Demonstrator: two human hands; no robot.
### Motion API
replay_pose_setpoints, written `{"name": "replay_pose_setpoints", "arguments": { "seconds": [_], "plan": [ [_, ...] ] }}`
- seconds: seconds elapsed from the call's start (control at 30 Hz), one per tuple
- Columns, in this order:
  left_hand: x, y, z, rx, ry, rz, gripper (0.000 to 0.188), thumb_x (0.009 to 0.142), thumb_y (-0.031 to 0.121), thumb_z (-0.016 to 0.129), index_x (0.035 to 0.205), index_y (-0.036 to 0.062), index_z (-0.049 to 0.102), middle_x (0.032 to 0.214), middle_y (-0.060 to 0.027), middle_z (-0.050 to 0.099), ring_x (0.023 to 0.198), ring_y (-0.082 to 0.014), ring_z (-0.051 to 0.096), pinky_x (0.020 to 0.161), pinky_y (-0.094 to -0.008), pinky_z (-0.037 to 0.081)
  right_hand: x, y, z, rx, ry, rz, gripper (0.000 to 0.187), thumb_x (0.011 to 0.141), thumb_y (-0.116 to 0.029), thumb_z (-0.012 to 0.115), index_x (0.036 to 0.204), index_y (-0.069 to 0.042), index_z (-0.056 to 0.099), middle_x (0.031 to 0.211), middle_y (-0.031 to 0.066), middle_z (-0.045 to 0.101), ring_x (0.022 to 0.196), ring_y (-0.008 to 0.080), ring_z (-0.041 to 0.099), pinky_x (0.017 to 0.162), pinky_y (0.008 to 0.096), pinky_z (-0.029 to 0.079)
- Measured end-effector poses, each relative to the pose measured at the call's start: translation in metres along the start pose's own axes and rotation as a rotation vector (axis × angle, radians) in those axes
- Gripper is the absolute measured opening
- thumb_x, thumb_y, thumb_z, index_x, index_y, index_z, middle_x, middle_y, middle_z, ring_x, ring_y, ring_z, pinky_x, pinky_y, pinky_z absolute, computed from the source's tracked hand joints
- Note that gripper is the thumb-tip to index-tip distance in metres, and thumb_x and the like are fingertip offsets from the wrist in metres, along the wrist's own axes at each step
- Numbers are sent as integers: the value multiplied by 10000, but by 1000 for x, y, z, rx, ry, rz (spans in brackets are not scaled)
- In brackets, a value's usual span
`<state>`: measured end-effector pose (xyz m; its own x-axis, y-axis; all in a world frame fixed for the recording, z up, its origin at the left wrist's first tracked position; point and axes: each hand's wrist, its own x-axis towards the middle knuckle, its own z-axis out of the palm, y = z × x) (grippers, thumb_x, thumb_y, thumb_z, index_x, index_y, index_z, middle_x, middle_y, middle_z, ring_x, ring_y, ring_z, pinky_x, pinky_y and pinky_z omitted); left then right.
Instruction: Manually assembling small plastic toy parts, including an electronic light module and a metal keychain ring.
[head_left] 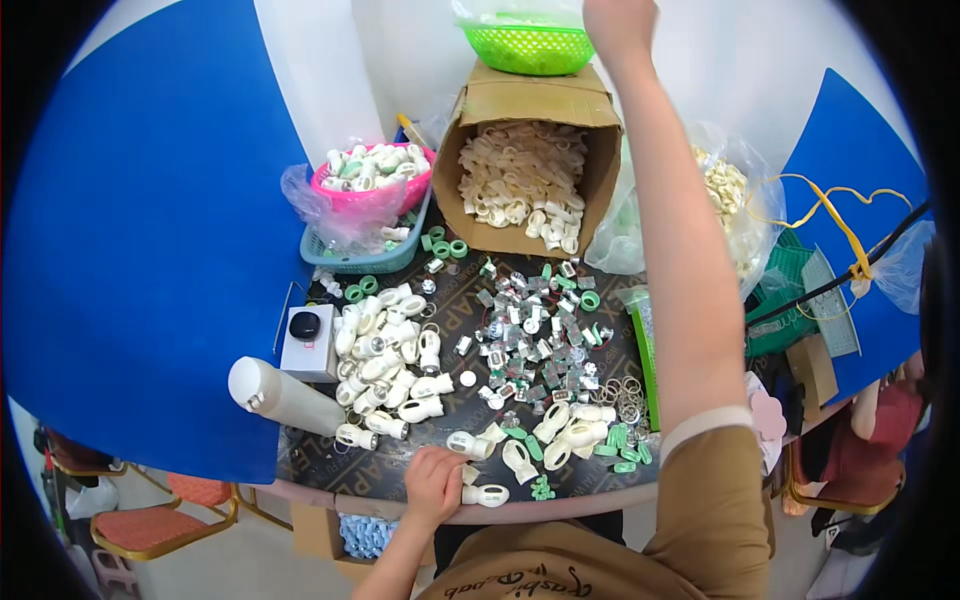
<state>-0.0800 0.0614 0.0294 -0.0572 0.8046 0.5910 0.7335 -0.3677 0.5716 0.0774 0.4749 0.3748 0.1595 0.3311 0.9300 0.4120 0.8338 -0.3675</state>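
Note:
My left hand (432, 484) rests at the table's near edge with its fingers curled in. Whatever it may hold is hidden. Right beside its fingers lie a white torch-shaped plastic piece (486, 495) and another white piece (470, 444) with a clear end. My right arm stretches far up and forward. At the top edge, my right hand (622, 25) is beside the bright green basket (530, 50), its fingers cut off by the picture. Between my arms are a heap of small silvery parts (540, 330), open white shells (575, 435) and green strips (618, 437).
Beneath the green basket, a tipped cardboard box (540, 95) spills white shells. White torch-shaped pieces (380, 350) are piled left, near a white bottle (285, 395). A pink basket (375, 200) sits in a blue one (365, 262). Metal rings (627, 400) lie right.

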Motion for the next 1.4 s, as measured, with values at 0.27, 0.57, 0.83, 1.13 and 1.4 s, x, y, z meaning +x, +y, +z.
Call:
{"name": "replay_pose_setpoints", "arguments": {
  "seconds": [0.27,0.57,0.83,1.13,1.4],
  "plan": [
    [-6,-8,2,-41,-8,6,110,708,12,562,793,36,627,816,-98,610,762,-288,573,715,-384,464,-84,-53,-36,229,-75,109,337,784,-22,528,1118,-36,570,961,156,631,897,291,596,839,328,459],
    [-25,29,-58,-103,-418,56,192,658,16,650,839,81,650,785,-55,575,654,-220,555,555,-331,436,-285,-148,-242,245,-1985,182,125,713,-90,567,826,-39,554,891,124,609,828,310,591,651,409,473],
    [-100,30,-84,-680,-1520,-896,190,731,52,644,919,28,658,771,-70,668,683,-135,628,652,-267,487,-393,-170,-378,364,-2114,1110,167,767,-104,603,917,-38,637,786,161,635,755,308,618,656,359,470],
    [-126,27,-75,-1007,-1473,-1158,140,720,-35,618,853,-5,650,699,-6,622,669,-50,527,612,-223,446,-416,-172,-393,582,-1973,1472,129,738,-112,628,813,-8,611,684,119,605,611,210,540,586,320,433],
    [-90,40,-74,-322,-1271,-389,124,650,144,611,663,23,587,610,-128,564,556,-242,571,530,-332,437,-402,-185,-387,80,-1934,696,167,646,-167,648,701,-33,565,709,106,589,689,277,596,620,386,467]
  ]
}}
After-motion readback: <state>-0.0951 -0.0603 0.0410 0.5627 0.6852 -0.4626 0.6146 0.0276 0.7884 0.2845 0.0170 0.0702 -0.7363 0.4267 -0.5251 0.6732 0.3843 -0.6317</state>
